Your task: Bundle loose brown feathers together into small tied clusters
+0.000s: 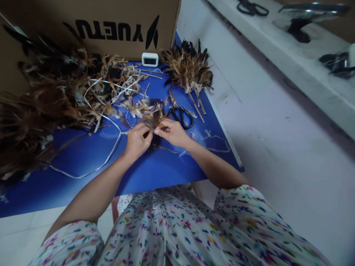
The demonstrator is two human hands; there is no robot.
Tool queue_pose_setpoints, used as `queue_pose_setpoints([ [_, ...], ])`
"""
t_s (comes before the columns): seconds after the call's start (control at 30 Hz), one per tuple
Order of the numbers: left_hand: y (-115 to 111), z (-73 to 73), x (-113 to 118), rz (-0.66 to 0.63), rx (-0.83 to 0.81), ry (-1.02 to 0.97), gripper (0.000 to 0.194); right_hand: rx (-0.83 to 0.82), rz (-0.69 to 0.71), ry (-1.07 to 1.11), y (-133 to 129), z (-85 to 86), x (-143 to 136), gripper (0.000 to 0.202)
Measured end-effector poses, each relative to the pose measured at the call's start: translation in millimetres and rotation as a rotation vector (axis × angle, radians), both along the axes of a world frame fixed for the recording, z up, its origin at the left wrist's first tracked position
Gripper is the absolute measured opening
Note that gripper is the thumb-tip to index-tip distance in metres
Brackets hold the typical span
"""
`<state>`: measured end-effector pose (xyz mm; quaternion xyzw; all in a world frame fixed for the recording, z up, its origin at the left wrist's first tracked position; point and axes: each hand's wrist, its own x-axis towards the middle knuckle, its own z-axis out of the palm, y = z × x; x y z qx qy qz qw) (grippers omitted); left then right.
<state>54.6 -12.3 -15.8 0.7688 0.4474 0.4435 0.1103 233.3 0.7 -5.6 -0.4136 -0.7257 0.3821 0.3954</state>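
Observation:
Close together over the blue table [163, 166], my two hands pinch a small bunch of brown feathers [154, 117] between them. My left hand [138, 139] grips the bunch's lower end from the left, thumb against fingers. From the right, my right hand [174, 132] closes on the same end. Just beyond my right hand lies a pair of scissors [181, 115] with black handles, blades pointing away. Loose pale feathers [134, 107] lie right behind the bunch. A white string [112, 149] loops across the table left of my left hand.
A large heap of brown and black feathers [52, 107] covers the table's left side. Finished-looking feather bundles on sticks [191, 70] lie at the back right. A white digital clock [150, 59] stands before a cardboard box [119, 14]. A wall [266, 122] borders the right edge.

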Motion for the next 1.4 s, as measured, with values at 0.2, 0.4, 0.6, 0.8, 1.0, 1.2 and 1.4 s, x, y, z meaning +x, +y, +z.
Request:
queue_pose_setpoints([
  [0.2,-1.4,-1.6,1.3,0.01,-0.001,0.069,0.021,-0.027,-0.133,0.079,-7.0,-10.9,-14.6,0.016],
  [0.4,-3.0,-2.2,4.5,-0.013,0.006,0.064,0.023,-0.089,-0.233,0.104,-7.1,-18.7,-19.8,0.014],
  [0.6,-3.9,5.3,5.3,-0.091,-0.218,-0.153,0.015,-0.184,-0.236,0.285,-4.5,-11.4,-15.9,0.014],
  [0.8,1.6,-2.5,4.9,-0.164,-0.608,-0.581,0.014,-0.29,-0.21,0.41,-3.5,-4.9,-12.9,0.012],
  [1.0,2.9,-1.9,5.5,-0.256,-0.848,-0.695,0.028,-0.293,-0.199,0.457,-1.6,-4.7,-10.7,0.013],
  [1.2,-2.3,7.4,9.1,-0.253,-0.97,-0.759,0.04,-0.288,-0.182,0.437,-2.6,-4.9,-9.7,0.015],
  [1.4,-2.3,2.0,8.6,-0.188,-0.774,-0.681,0.031,-0.306,-0.176,0.445,-2.7,-5.4,-9.1,0.017],
])
